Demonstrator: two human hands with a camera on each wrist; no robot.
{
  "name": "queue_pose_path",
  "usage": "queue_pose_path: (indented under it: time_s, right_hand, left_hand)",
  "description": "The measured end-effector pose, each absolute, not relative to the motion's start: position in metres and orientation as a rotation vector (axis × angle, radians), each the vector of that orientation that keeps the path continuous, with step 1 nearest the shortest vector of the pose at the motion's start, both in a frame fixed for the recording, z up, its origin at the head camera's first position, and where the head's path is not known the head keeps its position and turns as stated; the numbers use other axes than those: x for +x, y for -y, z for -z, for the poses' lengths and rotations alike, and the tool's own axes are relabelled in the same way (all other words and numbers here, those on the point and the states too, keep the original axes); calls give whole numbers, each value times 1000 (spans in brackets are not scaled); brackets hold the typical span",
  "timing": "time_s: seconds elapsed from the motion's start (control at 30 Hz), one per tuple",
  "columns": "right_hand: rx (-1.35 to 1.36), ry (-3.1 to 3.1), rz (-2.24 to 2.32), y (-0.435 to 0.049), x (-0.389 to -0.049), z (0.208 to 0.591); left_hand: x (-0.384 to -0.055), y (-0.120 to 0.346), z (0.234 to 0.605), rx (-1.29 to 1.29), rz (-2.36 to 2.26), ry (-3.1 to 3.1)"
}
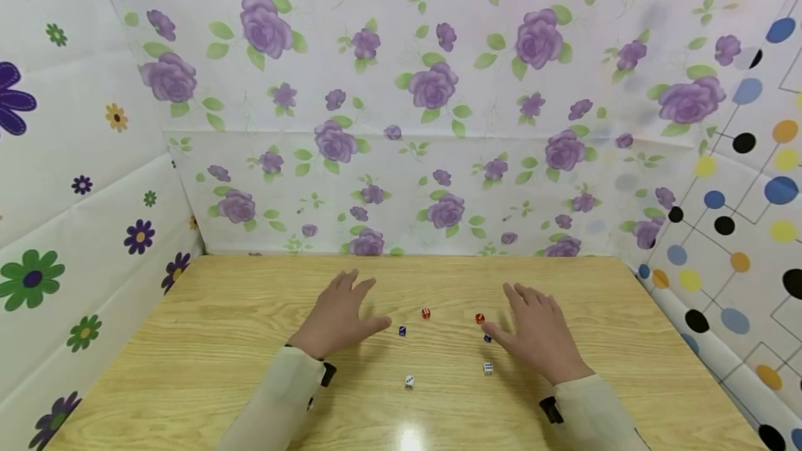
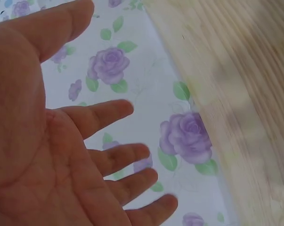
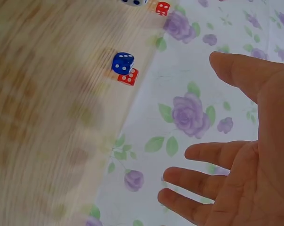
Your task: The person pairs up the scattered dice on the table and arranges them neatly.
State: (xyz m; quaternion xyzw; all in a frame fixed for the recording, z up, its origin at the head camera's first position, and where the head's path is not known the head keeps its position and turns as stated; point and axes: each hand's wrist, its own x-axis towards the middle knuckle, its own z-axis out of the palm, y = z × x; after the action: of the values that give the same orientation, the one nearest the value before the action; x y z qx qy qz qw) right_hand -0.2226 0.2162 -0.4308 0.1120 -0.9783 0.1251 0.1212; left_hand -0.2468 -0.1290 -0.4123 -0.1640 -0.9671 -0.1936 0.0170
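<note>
- Wide-spread left hand (image 1: 341, 319) near left blue die (image 1: 402, 331).
- Wide-spread right hand (image 1: 537, 331) near right blue die (image 3: 123, 63).
- Far: two red dice (image 1: 425, 313).
- Nearest: two white dice (image 1: 488, 368) on table (image 1: 188, 353).

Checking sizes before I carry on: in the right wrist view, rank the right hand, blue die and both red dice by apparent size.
1. Right hand
2. Blue die
3. Lower red die, partly hidden by the blue one
4. Upper red die

Free passage near to far between left white die (image 1: 410, 382) and right white die (image 1: 488, 369), right hand (image 1: 540, 335) perhaps just above right blue die (image 1: 488, 339), flowered cloth (image 1: 388, 99) blocking the far side
</note>
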Motion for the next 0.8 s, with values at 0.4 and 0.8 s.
queue_pose_path:
  time_s: [0.4,0.8]
  right_hand:
    - [311,2970,-480,-213,-223,427]
    - [497,3090,-487,-210,-218,426]
  left_hand:
    - [-242,118,411,-788,646,3058]
    - [-237,105,414,-1174,752,3134]
